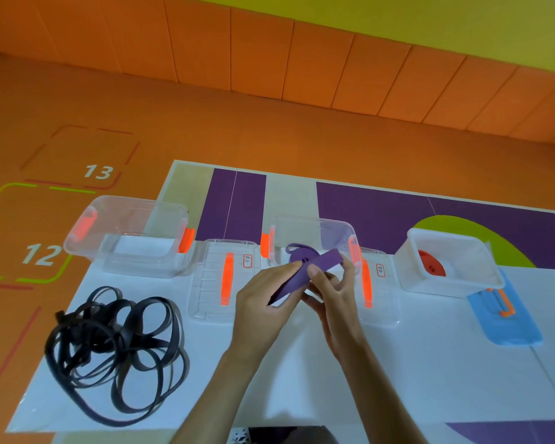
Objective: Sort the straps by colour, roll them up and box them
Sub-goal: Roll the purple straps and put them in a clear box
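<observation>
A flat purple strap [305, 274] is held above the table in front of the middle clear box [314, 229]. My left hand [263, 299] grips its lower end and my right hand [330, 283] pinches it near the middle. A rolled purple strap [297, 253] lies inside that middle box. The left clear box [125, 235] holds nothing I can see. The right box [449, 261] contains a rolled red strap [431, 262]. A tangled pile of black straps [116, 354] lies on the table at the left.
Two clear lids with orange handles [220, 280] [380, 293] lie flat in front of the boxes. A blue lid [507, 318] lies under the right box's front. The white mat [302, 379] ends at the left over an orange floor with numbered squares.
</observation>
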